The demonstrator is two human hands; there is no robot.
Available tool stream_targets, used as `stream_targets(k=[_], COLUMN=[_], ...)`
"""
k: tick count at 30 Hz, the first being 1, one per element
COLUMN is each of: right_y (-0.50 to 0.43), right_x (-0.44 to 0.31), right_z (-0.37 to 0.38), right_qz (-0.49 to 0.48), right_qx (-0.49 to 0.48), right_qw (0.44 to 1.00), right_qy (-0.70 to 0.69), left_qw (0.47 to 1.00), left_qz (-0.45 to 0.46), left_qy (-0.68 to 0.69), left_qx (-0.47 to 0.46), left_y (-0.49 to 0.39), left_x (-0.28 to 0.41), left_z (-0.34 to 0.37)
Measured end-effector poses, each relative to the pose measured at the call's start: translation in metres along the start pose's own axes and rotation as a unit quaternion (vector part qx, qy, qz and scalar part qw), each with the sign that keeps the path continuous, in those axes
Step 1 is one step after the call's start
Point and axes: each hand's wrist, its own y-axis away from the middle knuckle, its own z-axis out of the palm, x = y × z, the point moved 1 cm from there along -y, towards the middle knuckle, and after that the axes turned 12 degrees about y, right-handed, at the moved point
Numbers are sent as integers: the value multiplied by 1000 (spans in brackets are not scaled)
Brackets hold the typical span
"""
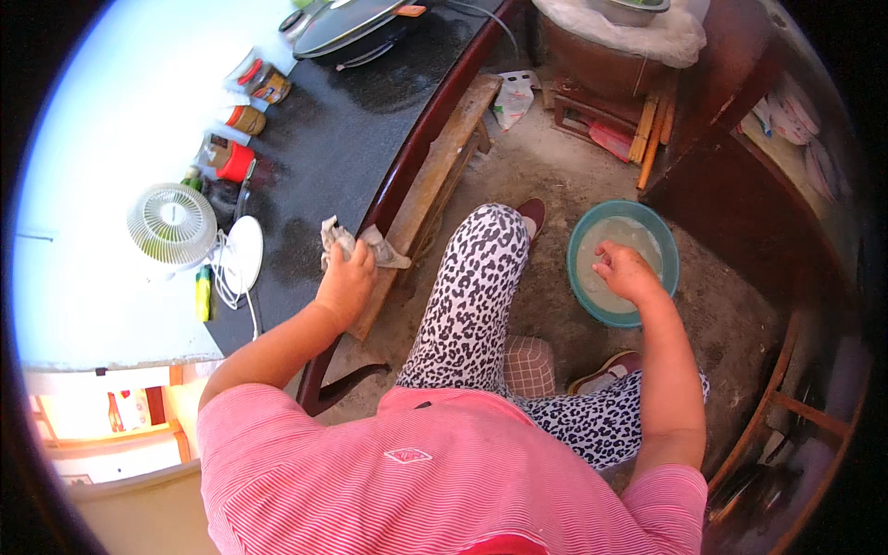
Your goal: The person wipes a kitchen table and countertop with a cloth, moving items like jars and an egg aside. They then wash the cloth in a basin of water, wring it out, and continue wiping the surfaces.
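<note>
My left hand (347, 281) grips a crumpled, greyish cloth (378, 248) at the edge of a black countertop (333, 149). Part of the cloth hangs past the counter's dark red edge. My right hand (626, 272) is above a round teal basin (574, 277) that stands on the floor with cloudy water (614, 232) in it. Its fingers are curled, and nothing shows between them; whether the fingertips meet is hard to tell.
A white fan (172, 223), lidded jars (267, 82) and a large lidded pan (347, 31) stand on the counter. A wooden bench (444, 163) runs along its front. Wooden sticks (652, 135) and a brown vat (590, 52) are beyond the basin.
</note>
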Motion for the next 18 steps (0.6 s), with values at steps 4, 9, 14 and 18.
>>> stream_targets(k=[4,9,14,18], right_y=[-3,-8,-15,-16], right_x=[-3,-1,7,3], right_z=[4,5,10,22], right_qz=[-5,-19,-25,-9], right_qx=[2,-7,2,-15], right_qw=[1000,1000,1000,999], right_qy=[-1,-13,-17,-30], left_qw=[998,958,779,813], left_qz=[-25,-75,-205,-242], left_qy=[53,278,444,441], left_qx=[-13,3,392,293], left_y=[59,93,89,96], left_x=[17,9,-30,-32], left_z=[17,-3,-28,36])
